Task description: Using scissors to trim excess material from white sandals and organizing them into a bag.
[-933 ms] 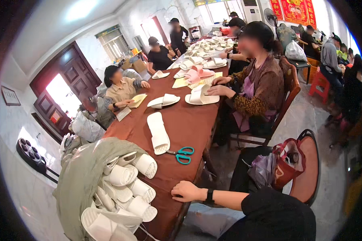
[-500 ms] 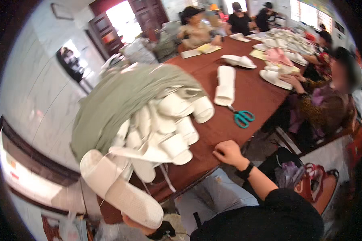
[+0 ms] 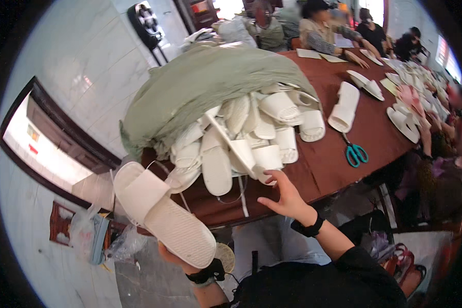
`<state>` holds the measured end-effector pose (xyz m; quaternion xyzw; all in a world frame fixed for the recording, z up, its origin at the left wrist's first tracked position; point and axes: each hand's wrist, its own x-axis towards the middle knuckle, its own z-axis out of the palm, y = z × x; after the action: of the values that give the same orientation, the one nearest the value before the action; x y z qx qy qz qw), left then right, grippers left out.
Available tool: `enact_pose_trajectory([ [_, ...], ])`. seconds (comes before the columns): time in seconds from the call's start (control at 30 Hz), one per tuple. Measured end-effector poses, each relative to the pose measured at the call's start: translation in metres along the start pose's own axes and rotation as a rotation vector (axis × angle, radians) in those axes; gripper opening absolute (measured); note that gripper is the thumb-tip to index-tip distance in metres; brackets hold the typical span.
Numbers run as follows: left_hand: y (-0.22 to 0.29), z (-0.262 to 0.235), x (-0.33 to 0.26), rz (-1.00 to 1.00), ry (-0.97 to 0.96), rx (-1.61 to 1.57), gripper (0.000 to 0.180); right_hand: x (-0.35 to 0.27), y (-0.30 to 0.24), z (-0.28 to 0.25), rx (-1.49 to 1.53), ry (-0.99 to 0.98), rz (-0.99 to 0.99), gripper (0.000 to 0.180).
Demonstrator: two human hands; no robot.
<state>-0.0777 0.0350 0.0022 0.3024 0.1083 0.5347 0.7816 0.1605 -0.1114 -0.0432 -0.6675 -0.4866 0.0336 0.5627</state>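
Note:
My left hand (image 3: 175, 258) grips a white slide slipper (image 3: 182, 231) by its heel end, sole partly resting over the fingers, which are mostly hidden beneath it. The slipper tilts up and away to the left, beside the table's edge. My right hand (image 3: 287, 197) is open, thumb and fingers apart, close to the near slippers of a heap. That heap of white slippers (image 3: 218, 167) spills from the mouth of a large grey-green sack (image 3: 215, 72) on the table. A thin loop of string hangs below the heap.
On the brown-covered table (image 3: 323, 164) lie teal-handled scissors (image 3: 355, 154) and a single white slipper (image 3: 344, 108). More slippers are piled at the far right, where co-workers sit. Plastic bags (image 3: 87, 233) hang at the lower left. A doorway stands in the left wall.
My view has swung left. My right hand has gone from resting loosely curled on the table edge to spread fingers near the heap. My left hand still holds the slipper.

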Motion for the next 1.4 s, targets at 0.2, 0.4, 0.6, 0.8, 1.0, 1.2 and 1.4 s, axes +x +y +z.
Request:
enact_pose_trajectory([
  [0.2,-0.013,-0.012,-0.037,-0.301,-0.005,-0.054,0.073,0.014,-0.011,0.018,0.865,-0.144,0.174,0.057],
  [0.4,-0.057,-0.019,-0.063,-0.574,-0.107,0.234,0.078,0.048,-0.021,-0.003,0.835,-0.222,0.245,0.068],
  [0.6,-0.086,0.002,-0.056,-0.698,-0.221,0.266,0.086,0.032,-0.005,-0.032,0.663,-0.277,0.17,0.043],
  [0.8,-0.098,0.027,-0.062,-0.681,-0.304,0.311,0.083,0.007,-0.003,-0.045,0.384,-0.17,0.127,0.039],
  [1.0,-0.12,0.035,-0.055,-0.848,-0.17,0.215,0.079,-0.017,0.028,-0.029,0.251,-0.232,0.159,0.056],
  [1.2,-0.143,0.023,-0.042,-0.42,-0.47,0.558,0.081,-0.076,0.024,-0.063,0.339,0.008,0.358,0.056],
  [1.4,-0.151,0.028,-0.053,-0.232,-0.646,0.684,0.089,-0.099,-0.002,-0.073,0.14,-0.313,0.233,0.057],
])
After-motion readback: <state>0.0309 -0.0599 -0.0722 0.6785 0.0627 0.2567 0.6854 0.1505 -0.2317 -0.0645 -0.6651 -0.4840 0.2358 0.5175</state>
